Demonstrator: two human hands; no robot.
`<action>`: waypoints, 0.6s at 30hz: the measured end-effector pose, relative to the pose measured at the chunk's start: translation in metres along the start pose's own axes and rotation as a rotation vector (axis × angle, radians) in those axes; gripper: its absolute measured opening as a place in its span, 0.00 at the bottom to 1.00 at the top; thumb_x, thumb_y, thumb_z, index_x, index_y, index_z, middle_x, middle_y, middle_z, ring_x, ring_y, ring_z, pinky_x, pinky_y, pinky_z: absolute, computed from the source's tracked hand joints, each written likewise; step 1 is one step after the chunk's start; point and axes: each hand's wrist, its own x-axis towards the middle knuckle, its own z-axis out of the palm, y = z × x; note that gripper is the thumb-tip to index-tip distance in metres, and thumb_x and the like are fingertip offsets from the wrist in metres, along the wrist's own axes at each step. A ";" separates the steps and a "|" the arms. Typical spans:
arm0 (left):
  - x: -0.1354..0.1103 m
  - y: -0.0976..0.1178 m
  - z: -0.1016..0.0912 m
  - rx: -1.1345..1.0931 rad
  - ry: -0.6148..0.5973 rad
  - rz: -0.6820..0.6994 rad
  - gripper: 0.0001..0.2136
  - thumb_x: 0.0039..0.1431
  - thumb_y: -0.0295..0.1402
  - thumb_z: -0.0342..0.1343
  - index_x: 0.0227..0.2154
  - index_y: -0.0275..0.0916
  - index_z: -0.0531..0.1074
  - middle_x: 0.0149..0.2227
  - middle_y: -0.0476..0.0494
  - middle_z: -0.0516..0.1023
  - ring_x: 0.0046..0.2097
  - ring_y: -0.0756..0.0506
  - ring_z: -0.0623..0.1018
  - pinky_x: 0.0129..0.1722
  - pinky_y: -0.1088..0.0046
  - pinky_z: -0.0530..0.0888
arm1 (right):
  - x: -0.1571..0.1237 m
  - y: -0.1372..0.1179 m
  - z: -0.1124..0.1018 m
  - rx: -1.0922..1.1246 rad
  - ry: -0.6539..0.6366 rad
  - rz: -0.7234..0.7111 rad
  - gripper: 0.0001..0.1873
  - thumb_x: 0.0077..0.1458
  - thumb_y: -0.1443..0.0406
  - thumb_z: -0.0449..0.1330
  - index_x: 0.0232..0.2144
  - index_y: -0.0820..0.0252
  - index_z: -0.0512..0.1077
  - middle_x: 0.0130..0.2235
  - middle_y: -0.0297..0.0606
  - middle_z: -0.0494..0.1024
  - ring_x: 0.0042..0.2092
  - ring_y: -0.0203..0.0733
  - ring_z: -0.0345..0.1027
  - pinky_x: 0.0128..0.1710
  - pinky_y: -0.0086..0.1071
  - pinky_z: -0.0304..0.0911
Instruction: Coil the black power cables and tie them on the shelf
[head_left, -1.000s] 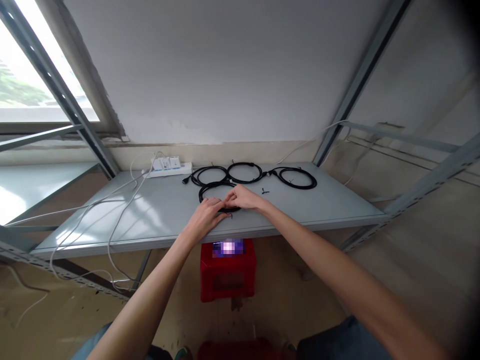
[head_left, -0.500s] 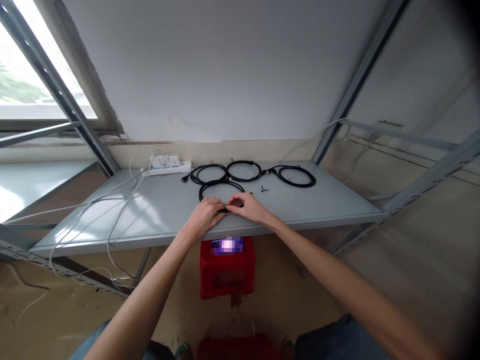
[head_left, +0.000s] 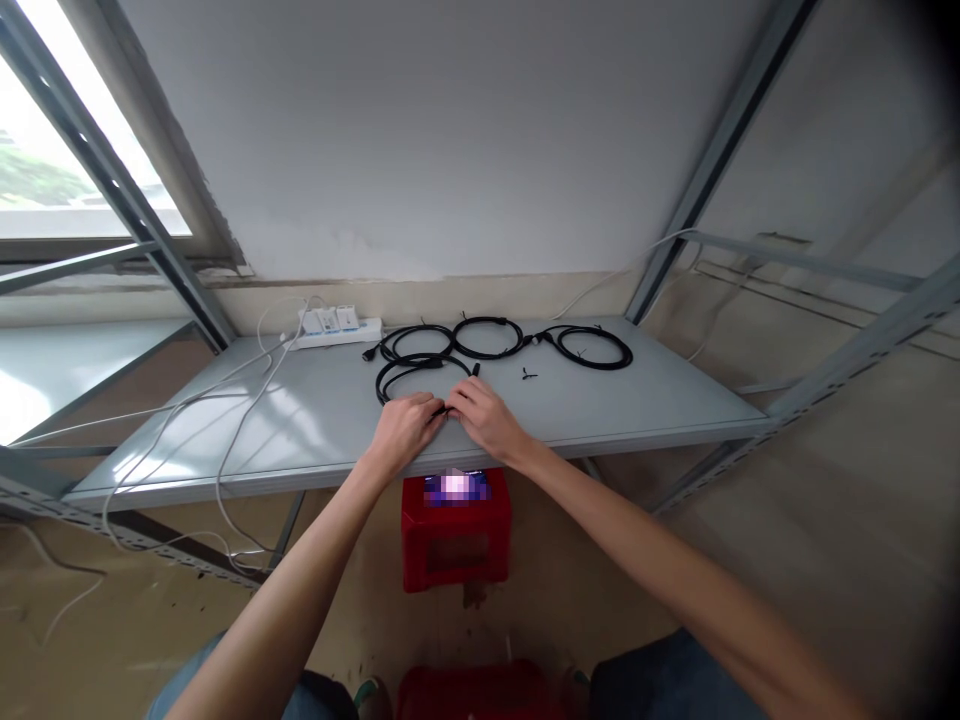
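Note:
A coiled black cable lies near the front edge of the shelf, its near side in my fingers. My left hand is closed on the left part of that near side. Beside it, my right hand pinches the coil where the two hands meet; a black plug end sticks up just beyond its fingers. What lies between the fingertips is mostly hidden, with a thin dark tip showing. A short black tie rests on the shelf to the right of my right hand.
Behind are more coiled black cables, one at left, one in the middle, one at right. A white power strip with plugged-in adapters trails white cords across the grey shelf. Below stands a red stool bearing a lit screen.
The coil in my hands has shifted left and turned a little, and its plug end now shows past my right fingers. My right hand has closed in against the left.

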 end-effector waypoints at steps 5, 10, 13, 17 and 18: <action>0.000 0.000 0.003 0.066 -0.040 -0.089 0.15 0.74 0.39 0.48 0.36 0.41 0.77 0.37 0.39 0.81 0.38 0.40 0.80 0.32 0.68 0.64 | 0.001 0.005 0.003 -0.274 -0.080 -0.075 0.20 0.72 0.72 0.44 0.40 0.57 0.76 0.40 0.45 0.73 0.44 0.49 0.62 0.46 0.40 0.60; 0.004 0.003 -0.002 -0.010 -0.114 -0.063 0.15 0.75 0.43 0.48 0.45 0.41 0.76 0.41 0.39 0.84 0.40 0.40 0.82 0.34 0.69 0.65 | 0.000 0.004 -0.001 -0.443 -0.263 0.005 0.19 0.65 0.78 0.48 0.49 0.62 0.74 0.41 0.44 0.75 0.43 0.48 0.65 0.44 0.38 0.59; 0.005 0.003 -0.003 -0.039 -0.125 -0.017 0.14 0.75 0.42 0.48 0.44 0.42 0.77 0.41 0.41 0.84 0.41 0.40 0.82 0.35 0.70 0.65 | 0.000 0.000 -0.007 -0.504 -0.394 0.071 0.20 0.63 0.78 0.51 0.52 0.62 0.73 0.43 0.44 0.77 0.44 0.47 0.68 0.44 0.37 0.60; 0.005 0.002 -0.003 -0.047 -0.140 -0.014 0.13 0.73 0.39 0.50 0.39 0.41 0.78 0.39 0.41 0.84 0.41 0.40 0.82 0.36 0.69 0.66 | 0.006 -0.009 -0.015 -0.587 -0.537 0.035 0.18 0.63 0.77 0.53 0.53 0.65 0.73 0.44 0.48 0.80 0.46 0.49 0.72 0.44 0.37 0.63; 0.005 0.001 -0.003 -0.055 -0.147 -0.015 0.13 0.72 0.38 0.51 0.39 0.41 0.79 0.39 0.41 0.84 0.41 0.40 0.82 0.36 0.69 0.66 | 0.009 -0.013 -0.017 -0.609 -0.574 0.016 0.18 0.63 0.77 0.53 0.52 0.66 0.73 0.44 0.49 0.81 0.46 0.50 0.73 0.43 0.37 0.64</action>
